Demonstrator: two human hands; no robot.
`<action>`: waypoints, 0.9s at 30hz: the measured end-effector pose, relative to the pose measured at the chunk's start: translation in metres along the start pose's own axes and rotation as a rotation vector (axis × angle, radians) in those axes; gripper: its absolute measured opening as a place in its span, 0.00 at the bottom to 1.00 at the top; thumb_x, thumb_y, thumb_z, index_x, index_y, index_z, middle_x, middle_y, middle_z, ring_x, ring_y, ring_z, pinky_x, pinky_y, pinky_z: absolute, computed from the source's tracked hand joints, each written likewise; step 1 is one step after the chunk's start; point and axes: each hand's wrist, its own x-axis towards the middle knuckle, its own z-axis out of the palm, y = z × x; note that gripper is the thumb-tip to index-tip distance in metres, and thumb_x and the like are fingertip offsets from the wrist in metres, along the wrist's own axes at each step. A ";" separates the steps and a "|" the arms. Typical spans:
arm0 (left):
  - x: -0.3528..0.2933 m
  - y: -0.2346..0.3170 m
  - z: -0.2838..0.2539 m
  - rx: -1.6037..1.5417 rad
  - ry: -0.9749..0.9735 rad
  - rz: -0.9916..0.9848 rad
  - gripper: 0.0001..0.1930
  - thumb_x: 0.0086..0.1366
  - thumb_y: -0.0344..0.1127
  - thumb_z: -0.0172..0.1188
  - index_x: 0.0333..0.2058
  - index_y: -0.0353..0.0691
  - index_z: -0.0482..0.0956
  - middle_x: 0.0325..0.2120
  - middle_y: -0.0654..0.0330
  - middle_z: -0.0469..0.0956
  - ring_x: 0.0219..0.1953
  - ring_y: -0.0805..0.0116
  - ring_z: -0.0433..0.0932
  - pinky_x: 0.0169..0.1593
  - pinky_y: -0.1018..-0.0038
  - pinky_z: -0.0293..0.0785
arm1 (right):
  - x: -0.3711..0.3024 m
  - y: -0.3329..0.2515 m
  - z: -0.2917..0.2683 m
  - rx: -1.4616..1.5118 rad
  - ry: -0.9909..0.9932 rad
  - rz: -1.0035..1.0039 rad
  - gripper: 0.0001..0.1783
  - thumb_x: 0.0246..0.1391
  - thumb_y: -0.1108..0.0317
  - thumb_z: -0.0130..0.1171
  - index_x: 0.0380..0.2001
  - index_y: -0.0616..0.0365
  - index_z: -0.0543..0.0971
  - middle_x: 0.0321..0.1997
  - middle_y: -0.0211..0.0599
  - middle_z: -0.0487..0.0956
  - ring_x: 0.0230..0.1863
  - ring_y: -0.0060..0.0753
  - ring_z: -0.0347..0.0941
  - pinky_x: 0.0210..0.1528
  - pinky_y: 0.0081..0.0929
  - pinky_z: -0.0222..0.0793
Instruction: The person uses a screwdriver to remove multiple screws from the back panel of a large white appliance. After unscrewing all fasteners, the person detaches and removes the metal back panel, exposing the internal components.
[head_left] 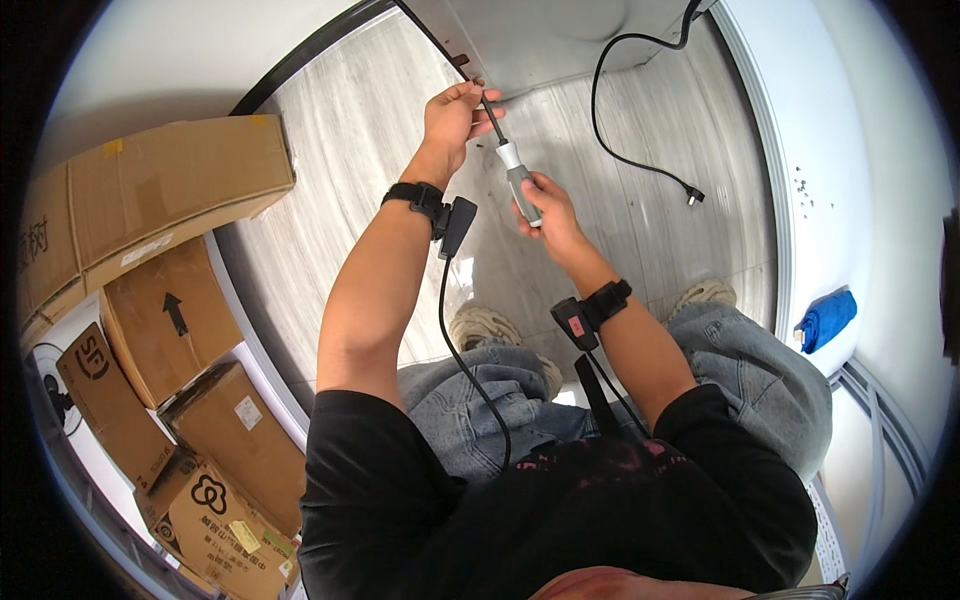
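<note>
A screwdriver with a grey and white handle is gripped in my right hand, fingers wrapped round the handle. Its dark shaft slants up and left to the lower edge of a pale metal panel. My left hand is up at the tip end of the shaft, thumb and forefinger pinched together there while the other fingers spread loosely. Whether a screw sits between those fingertips is too small to make out. A small dark bracket sticks out of the panel edge just above them.
A black power cord hangs from the panel and lies on the wood-look floor, its plug at the right. Cardboard boxes are stacked on the left. A blue cloth bundle rests at the right wall.
</note>
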 end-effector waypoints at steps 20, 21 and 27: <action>-0.002 -0.003 0.008 0.014 0.026 -0.016 0.10 0.68 0.34 0.47 0.45 0.38 0.70 0.38 0.60 0.79 0.34 0.70 0.79 0.35 0.79 0.72 | -0.002 -0.010 -0.014 0.284 -0.171 0.064 0.19 0.61 0.57 0.44 0.44 0.63 0.73 0.24 0.36 0.72 0.13 0.21 0.58 0.13 0.17 0.49; -0.002 -0.003 0.007 0.010 0.029 -0.016 0.10 0.68 0.34 0.47 0.45 0.38 0.70 0.38 0.60 0.79 0.34 0.70 0.79 0.35 0.79 0.72 | -0.002 -0.012 -0.014 0.338 -0.205 0.098 0.20 0.61 0.57 0.44 0.44 0.63 0.73 0.24 0.36 0.72 0.13 0.21 0.59 0.13 0.17 0.49; -0.002 -0.001 0.006 0.002 0.027 -0.029 0.10 0.68 0.34 0.46 0.45 0.38 0.70 0.38 0.59 0.79 0.35 0.70 0.78 0.35 0.79 0.72 | -0.002 -0.016 -0.014 0.485 -0.295 0.210 0.21 0.60 0.56 0.44 0.44 0.63 0.73 0.25 0.36 0.72 0.15 0.23 0.61 0.14 0.18 0.51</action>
